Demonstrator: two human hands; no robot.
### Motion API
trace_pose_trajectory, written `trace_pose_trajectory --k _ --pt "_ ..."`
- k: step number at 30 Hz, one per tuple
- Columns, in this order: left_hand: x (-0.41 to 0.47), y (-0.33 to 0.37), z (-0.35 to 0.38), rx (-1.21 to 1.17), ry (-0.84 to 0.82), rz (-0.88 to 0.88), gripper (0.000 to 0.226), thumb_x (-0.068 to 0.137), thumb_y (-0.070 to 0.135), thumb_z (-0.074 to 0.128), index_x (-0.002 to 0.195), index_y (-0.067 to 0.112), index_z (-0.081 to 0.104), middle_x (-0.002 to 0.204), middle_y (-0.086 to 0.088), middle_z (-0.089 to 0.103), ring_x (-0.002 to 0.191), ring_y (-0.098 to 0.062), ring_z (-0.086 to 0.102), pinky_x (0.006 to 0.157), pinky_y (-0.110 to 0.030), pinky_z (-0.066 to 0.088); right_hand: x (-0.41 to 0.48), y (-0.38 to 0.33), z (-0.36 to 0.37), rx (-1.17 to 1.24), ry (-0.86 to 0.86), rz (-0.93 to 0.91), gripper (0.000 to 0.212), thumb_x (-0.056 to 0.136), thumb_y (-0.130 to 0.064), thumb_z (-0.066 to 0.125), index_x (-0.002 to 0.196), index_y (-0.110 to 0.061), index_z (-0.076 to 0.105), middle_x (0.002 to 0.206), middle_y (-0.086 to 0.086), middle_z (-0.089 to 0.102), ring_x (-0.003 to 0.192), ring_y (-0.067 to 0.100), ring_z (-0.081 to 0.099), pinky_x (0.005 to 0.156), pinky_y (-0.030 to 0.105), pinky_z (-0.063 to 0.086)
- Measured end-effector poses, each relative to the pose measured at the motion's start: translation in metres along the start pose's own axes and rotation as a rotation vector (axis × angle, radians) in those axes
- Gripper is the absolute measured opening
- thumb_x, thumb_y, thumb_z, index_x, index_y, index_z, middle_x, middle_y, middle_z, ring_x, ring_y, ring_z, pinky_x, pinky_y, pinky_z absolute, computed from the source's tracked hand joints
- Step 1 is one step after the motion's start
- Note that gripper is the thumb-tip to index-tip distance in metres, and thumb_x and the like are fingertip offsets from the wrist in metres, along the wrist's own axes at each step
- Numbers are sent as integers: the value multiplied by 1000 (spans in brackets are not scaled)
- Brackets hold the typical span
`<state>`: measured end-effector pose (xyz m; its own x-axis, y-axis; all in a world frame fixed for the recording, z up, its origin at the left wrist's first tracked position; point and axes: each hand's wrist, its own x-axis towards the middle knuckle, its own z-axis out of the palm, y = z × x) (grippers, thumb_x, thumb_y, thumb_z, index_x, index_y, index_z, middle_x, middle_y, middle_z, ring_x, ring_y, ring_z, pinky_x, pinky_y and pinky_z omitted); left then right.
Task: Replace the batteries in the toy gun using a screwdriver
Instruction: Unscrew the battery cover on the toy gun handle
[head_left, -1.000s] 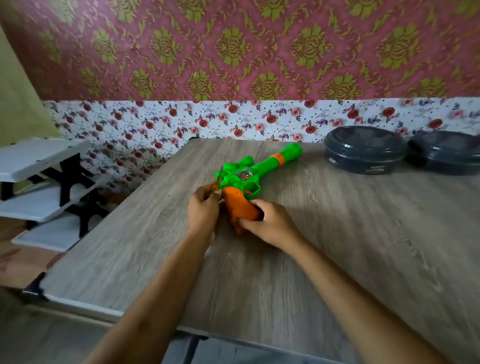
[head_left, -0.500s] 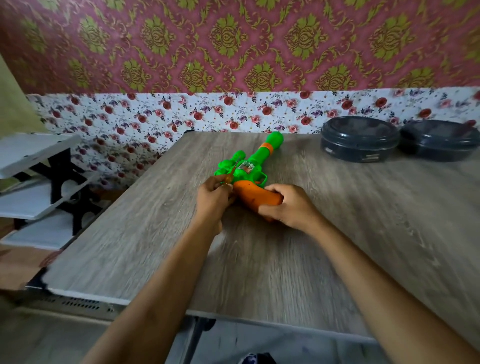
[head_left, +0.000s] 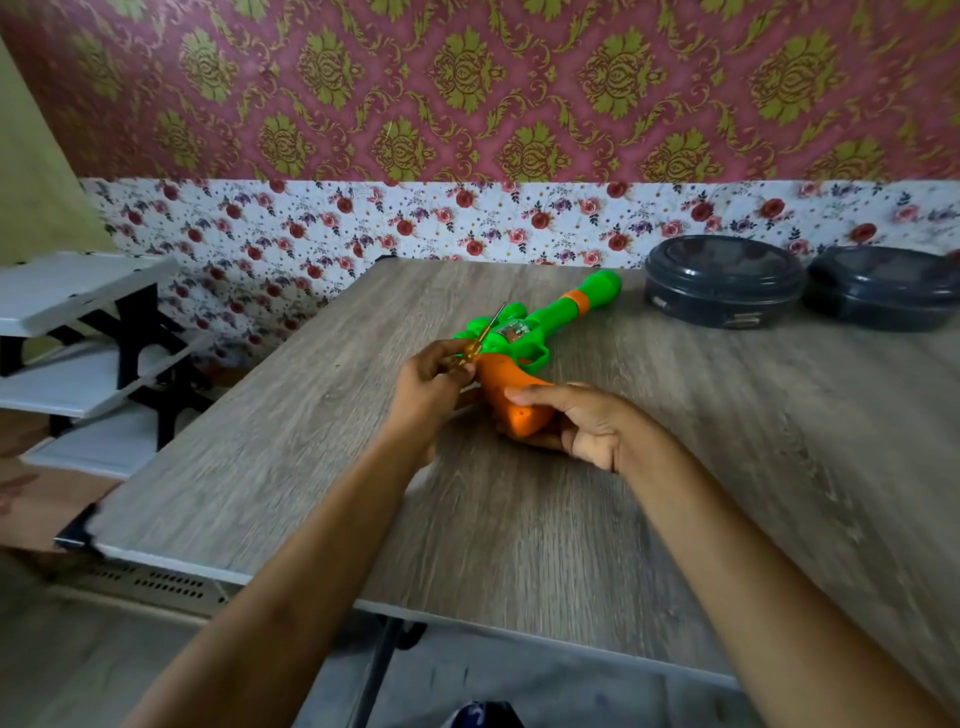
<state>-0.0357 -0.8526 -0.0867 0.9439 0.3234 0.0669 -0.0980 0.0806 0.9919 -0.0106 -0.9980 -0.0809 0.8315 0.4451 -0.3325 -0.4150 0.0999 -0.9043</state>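
A green toy gun (head_left: 550, 317) with an orange grip lies on the wooden table (head_left: 727, 467), its barrel pointing to the far right. My right hand (head_left: 582, 421) grips the orange handle (head_left: 511, 389) at its butt end. My left hand (head_left: 431, 384) pinches a small screwdriver (head_left: 475, 348) with a clear amber handle; its metal shaft points up and away over the gun's green body. The handle's underside and any battery cover are hidden.
Two dark round lidded containers, the nearer one (head_left: 724, 280) and the farther one (head_left: 883, 286), stand at the back right of the table. A white shelf rack (head_left: 83, 358) with black legs stands to the left, off the table. Patterned wallpaper backs the table.
The screwdriver's shaft now sticks up clear of my left hand. My right hand has shifted along the orange grip, and the gun has turned slightly.
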Motion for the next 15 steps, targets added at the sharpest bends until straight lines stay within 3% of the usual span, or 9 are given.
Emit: trace_pose_trajectory --k 3,7,11,15 --pt "2 2 -2 3 19 20 30 92 -6 48 119 1 56 84 -4 57 75 -12 60 62 -17 55 3 -1 -2 67 5 24 18 85 1 56 102 -5 58 89 10 61 77 18 57 52 23 55" --pt "3 6 -10 87 155 183 31 89 -5 53 116 9 59 80 -3 55 61 -11 59 62 -20 56 7 -2 -8 105 -18 -8 9 85 0 56 89 -7 58 89 9 61 80 18 58 56 25 56" --pt "0 11 -15 267 339 475 31 77 3 69 86 29 55 82 0 64 72 -22 67 65 -35 57 8 -1 -12 -27 -75 -98 17 85 2 54 90 -14 59 86 7 62 72 14 61 60 27 56" --pt "-5 16 -17 209 350 622 21 76 9 71 86 24 61 92 -10 69 79 -16 67 70 -24 54 5 -1 -16 -99 -102 -214 26 85 6 51 98 -15 56 81 10 61 73 19 60 64 30 53"
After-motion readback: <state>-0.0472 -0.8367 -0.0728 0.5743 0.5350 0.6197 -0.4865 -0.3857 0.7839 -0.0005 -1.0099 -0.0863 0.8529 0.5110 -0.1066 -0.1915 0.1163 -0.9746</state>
